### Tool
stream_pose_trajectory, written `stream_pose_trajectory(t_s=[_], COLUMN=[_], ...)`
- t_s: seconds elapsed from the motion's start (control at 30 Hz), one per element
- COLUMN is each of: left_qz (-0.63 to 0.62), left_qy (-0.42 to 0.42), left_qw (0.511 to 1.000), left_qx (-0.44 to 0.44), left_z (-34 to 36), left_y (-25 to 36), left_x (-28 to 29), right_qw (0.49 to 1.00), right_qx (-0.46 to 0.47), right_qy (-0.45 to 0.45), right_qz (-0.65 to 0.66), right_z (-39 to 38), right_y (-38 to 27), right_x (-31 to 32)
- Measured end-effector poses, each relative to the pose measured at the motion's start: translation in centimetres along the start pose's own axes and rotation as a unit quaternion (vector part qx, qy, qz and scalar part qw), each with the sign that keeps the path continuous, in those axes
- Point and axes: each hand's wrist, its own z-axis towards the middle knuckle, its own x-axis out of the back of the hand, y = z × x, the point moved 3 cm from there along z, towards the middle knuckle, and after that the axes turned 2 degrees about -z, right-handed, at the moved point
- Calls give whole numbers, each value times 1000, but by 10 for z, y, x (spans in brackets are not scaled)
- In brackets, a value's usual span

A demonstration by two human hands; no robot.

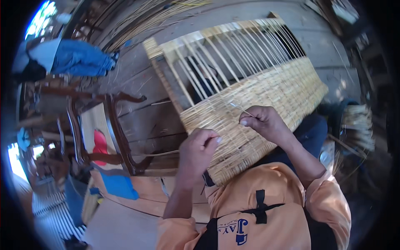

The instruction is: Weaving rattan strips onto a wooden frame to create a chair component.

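Across my lap lies a woven cane panel (266, 93) on a wooden frame, tilted up to the right. Its near part is tightly woven; toward the far side, bare cane strands (227, 58) stretch apart with gaps between them. My right hand (265, 123) is closed above the weave, pinching a thin cane strip (243, 109) whose tip points up and left. At the panel's near left edge, my left hand (198, 151) is closed, thumb against forefinger. A long cane strand (160, 154) runs out leftward from it; the fingers hide the grip itself.
Left of the panel, a dark wooden chair frame (112, 129) lies on its side, with a red piece (100, 146) by it. A blue piece (119, 186) lies nearer. Cane bundles rest on the far floor (154, 18); a bundle (358, 127) stands at right. Another person (79, 56) is at far left.
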Motion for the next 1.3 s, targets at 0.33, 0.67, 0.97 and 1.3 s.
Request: stream_pose_trajectory(t_s=[0.33,0.67,0.97,1.3], left_qz=[-73,-161,-231,109], left_qy=[14,-1,11,78], left_qw=[994,983,954,977], left_qx=[79,91,188,-168], left_z=[10,41,39,-4], left_y=[-202,-261,-254,-67], left_x=[110,47,27,20], right_qw=[984,979,982,911], right_qx=[-145,-182,-185,-316], right_qy=[-55,-38,-35,5], right_qz=[-92,-81,17,265], right_z=[110,129,118,24], right_y=[-14,-7,10,-13], right_x=[-56,-71,-77,-8])
